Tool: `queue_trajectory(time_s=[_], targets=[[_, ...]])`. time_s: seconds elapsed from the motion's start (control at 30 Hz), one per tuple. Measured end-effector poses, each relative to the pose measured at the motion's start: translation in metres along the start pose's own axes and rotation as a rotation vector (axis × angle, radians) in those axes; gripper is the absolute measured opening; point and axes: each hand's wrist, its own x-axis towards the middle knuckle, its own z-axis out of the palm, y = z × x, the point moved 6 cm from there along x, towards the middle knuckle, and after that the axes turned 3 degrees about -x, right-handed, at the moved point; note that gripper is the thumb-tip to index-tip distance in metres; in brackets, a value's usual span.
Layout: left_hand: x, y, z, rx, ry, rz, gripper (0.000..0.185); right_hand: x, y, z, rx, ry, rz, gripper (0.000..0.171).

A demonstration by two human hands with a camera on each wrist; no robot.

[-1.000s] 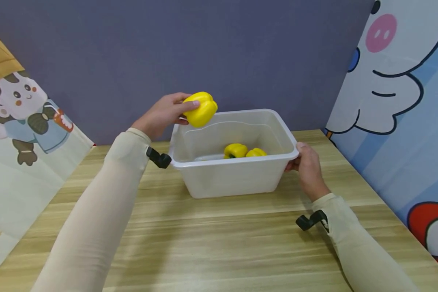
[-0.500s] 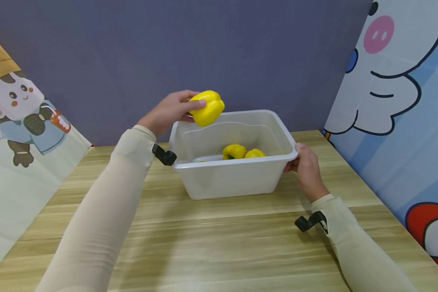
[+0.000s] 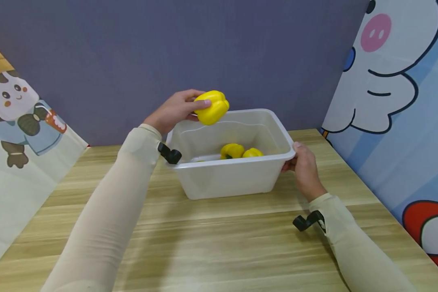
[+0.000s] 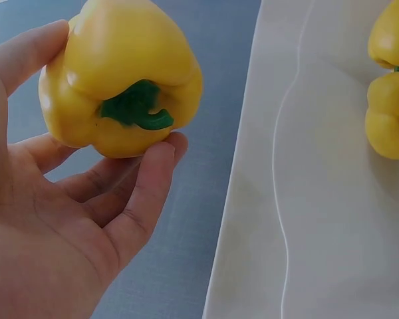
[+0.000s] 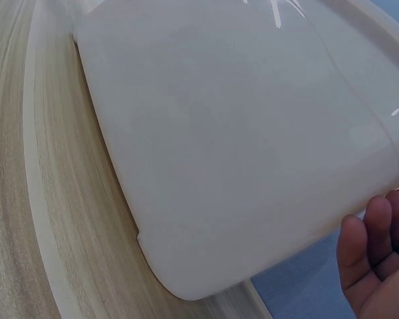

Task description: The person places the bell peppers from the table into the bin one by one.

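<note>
My left hand (image 3: 175, 107) holds a yellow bell pepper (image 3: 212, 107) between thumb and fingers, above the far left part of a white plastic bin (image 3: 226, 178). The left wrist view shows the held pepper's green stem (image 4: 136, 106) turned to the camera. Inside the bin lie a yellow bell pepper (image 3: 231, 151) and, beside it, another yellow pepper (image 3: 253, 152), both partly hidden by the front wall. At the bin's right end, my right hand (image 3: 306, 170) grips the rim with the thumb on top and the fingers curled beneath.
The bin stands on a wood-grain table (image 3: 219, 243). Behind it rises a grey-blue panel (image 3: 149, 48). Cartoon-printed sheets flank the table, one on the left (image 3: 22, 182) and one on the right (image 3: 394, 162). A black clip-like piece (image 3: 169, 153) sits on the left wrist.
My left hand has carried the bell pepper a little to the right over the bin. The right hand keeps its grip on the rim, and the whole scene shifts slightly left.
</note>
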Motion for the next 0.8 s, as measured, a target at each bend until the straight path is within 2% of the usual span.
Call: queue_trajectory(time_s=[0.5,0.67,0.8], targets=[[0.012,-0.006,0.005,-0.002,0.009,-0.003,0.061,0.002,0.0,0.0,0.014,-0.003,-0.005,0.035],[0.015,-0.012,0.009,0.019,0.0,-0.009,0.06,0.002,0.001,-0.001,0.011,0.003,-0.004,0.034],[0.017,-0.018,0.012,-0.004,-0.01,-0.01,0.059,0.002,0.003,0.0,0.043,0.021,0.003,0.03]])
